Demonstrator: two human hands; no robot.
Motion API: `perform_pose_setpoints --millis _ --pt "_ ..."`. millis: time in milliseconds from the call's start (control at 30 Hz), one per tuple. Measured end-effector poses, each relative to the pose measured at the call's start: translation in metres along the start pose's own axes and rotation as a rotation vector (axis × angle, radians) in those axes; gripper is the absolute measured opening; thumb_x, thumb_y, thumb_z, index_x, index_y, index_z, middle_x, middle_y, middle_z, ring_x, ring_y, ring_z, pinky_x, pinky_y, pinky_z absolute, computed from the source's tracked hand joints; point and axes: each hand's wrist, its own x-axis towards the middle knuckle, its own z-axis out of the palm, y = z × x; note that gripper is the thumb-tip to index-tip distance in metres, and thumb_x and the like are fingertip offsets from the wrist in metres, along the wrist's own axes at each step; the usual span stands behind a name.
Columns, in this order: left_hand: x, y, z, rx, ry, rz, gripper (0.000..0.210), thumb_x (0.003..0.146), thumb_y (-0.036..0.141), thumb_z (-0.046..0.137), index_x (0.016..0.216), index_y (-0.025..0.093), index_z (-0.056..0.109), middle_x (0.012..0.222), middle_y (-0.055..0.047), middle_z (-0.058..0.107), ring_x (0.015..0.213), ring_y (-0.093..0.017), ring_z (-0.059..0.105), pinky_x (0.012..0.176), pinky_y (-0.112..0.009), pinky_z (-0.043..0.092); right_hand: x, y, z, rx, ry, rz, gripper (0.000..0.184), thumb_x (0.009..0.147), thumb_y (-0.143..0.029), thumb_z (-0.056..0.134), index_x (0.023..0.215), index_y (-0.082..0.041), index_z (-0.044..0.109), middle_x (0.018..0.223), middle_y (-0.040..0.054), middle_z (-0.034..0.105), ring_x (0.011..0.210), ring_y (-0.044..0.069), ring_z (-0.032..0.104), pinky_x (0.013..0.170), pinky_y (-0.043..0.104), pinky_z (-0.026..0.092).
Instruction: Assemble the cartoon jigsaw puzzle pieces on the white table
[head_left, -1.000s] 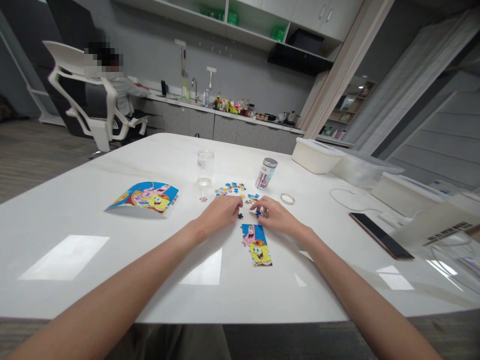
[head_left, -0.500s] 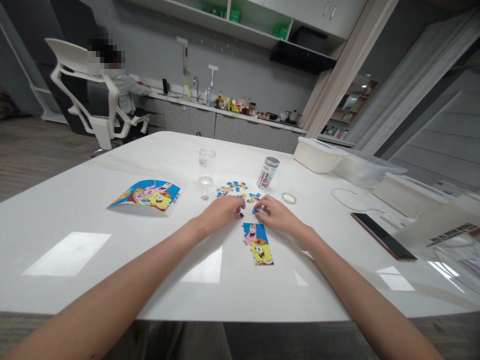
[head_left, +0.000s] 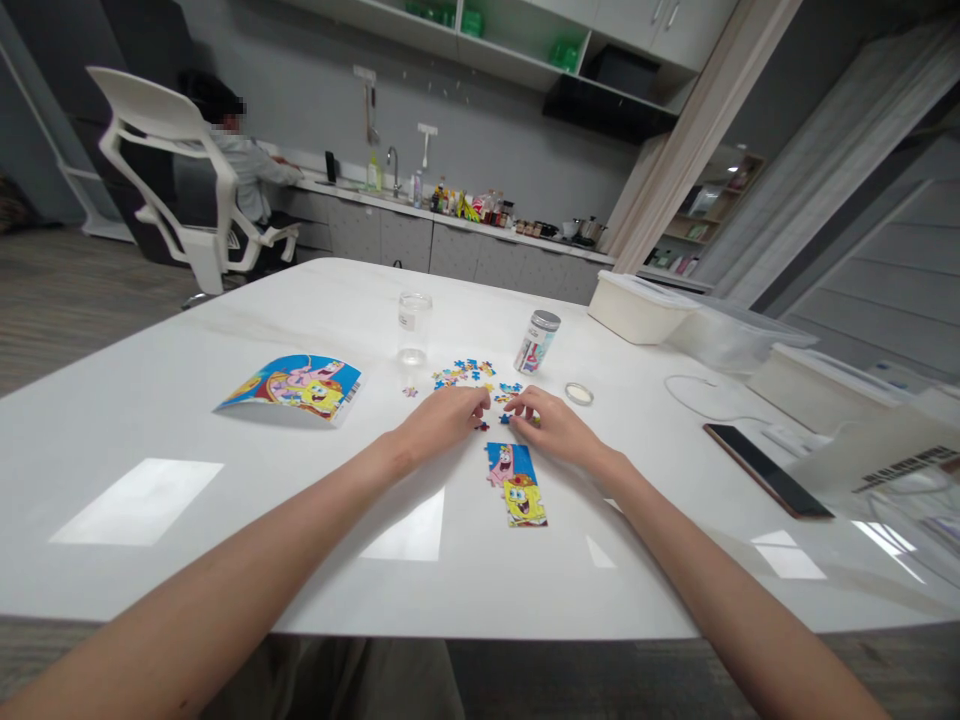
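My left hand (head_left: 448,415) rests on the table with its fingers curled together. A small dark red and blue puzzle piece (head_left: 482,427) lies right at its fingertips; whether the fingers grip anything is hidden. Between thumb and forefinger, my right hand (head_left: 551,424) pinches a blue puzzle piece (head_left: 505,420). Just below both hands, a joined section of the cartoon puzzle (head_left: 523,500) shows a pink figure and a yellow one. Beyond the hands are several loose puzzle pieces (head_left: 461,373), with a smaller cluster (head_left: 510,391) near my right fingers.
A curved picture sheet (head_left: 300,388) lies at left. Behind the pieces stand a clear jar (head_left: 413,330) and a labelled can (head_left: 537,342), with a round lid (head_left: 578,394) nearby. At right are a phone (head_left: 765,470), a cable and storage boxes (head_left: 641,308). A person (head_left: 255,165) sits at the far counter.
The blue piece at my right fingertips has shifted slightly left, toward my left hand. The left hand stays nearly in place, and the joined section looks the same.
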Motion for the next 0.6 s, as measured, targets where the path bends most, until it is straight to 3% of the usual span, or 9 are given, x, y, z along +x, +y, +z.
perform_pose_setpoints --millis 300,433,600 --pt "-0.0013 0.0022 -0.0023 -0.028 -0.025 0.048 0.017 0.080 0.009 0.058 0.093 0.019 0.058 0.081 -0.001 0.066 0.076 -0.016 0.061 0.070 -0.029 0.045 -0.0009 0.0008 0.0021 0.005 -0.035 0.014 0.022 0.085 -0.022 0.059 0.106 -0.020 0.064 0.097 0.0053 0.057 0.083 0.016 0.058 0.076 0.031 0.047" --pt "0.0001 0.0027 -0.0020 -0.054 0.022 0.063 0.016 0.080 0.008 0.057 0.092 0.019 0.057 0.081 -0.001 0.063 0.075 -0.015 0.058 0.071 -0.028 0.044 -0.0005 0.0002 0.0009 -0.002 -0.047 0.023 0.011 0.083 -0.021 0.060 0.093 -0.019 0.065 0.093 0.0046 0.057 0.083 0.016 0.058 0.076 0.031 0.047" --pt "0.0007 0.0014 -0.0015 -0.083 0.021 0.045 0.014 0.080 0.007 0.055 0.089 0.018 0.056 0.085 -0.002 0.065 0.079 -0.015 0.059 0.073 -0.028 0.045 -0.0006 0.0002 0.0008 0.001 -0.027 0.012 0.012 0.081 -0.019 0.060 0.092 -0.019 0.059 0.090 0.0037 0.058 0.082 0.017 0.056 0.075 0.032 0.045"
